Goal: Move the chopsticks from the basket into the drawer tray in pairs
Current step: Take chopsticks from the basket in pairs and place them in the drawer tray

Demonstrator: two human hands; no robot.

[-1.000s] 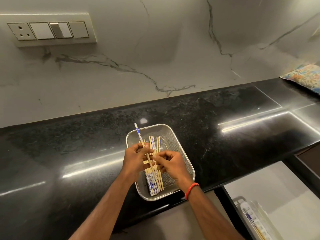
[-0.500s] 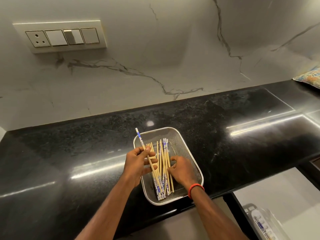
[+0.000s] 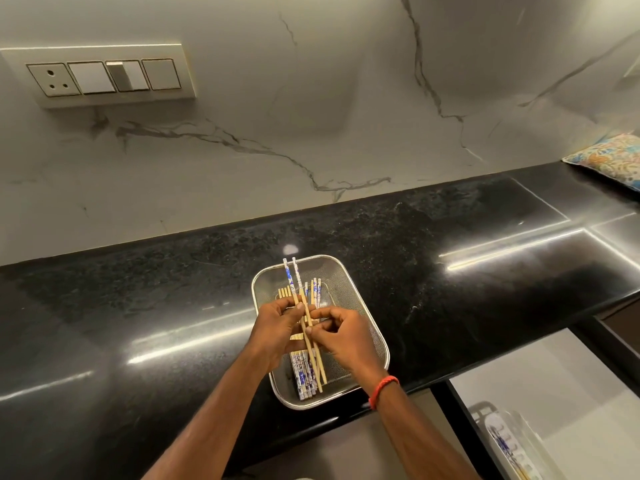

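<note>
A metal mesh basket (image 3: pixel 349 271) sits near the front edge of the black counter, with several bamboo chopsticks with blue-and-white ends (image 3: pixel 304 375) lying in it. Over the basket, my left hand (image 3: pixel 277 332) grips a pair of chopsticks (image 3: pixel 290 275) whose patterned ends point away from me. My right hand (image 3: pixel 341 332) pinches the same pair lower down. The drawer tray (image 3: pixel 512 445) shows at the bottom right, below the counter, with chopsticks in it.
The glossy black counter (image 3: pixel 138 306) runs left to right against a marble wall. A switch panel (image 3: pixel 104 76) is on the wall at upper left. A patterned cloth (image 3: pixel 609 157) lies at the far right end of the counter.
My left hand held one chopstick before; now two sit side by side in it. My right hand has come up from the basket's chopsticks to pinch the pair.
</note>
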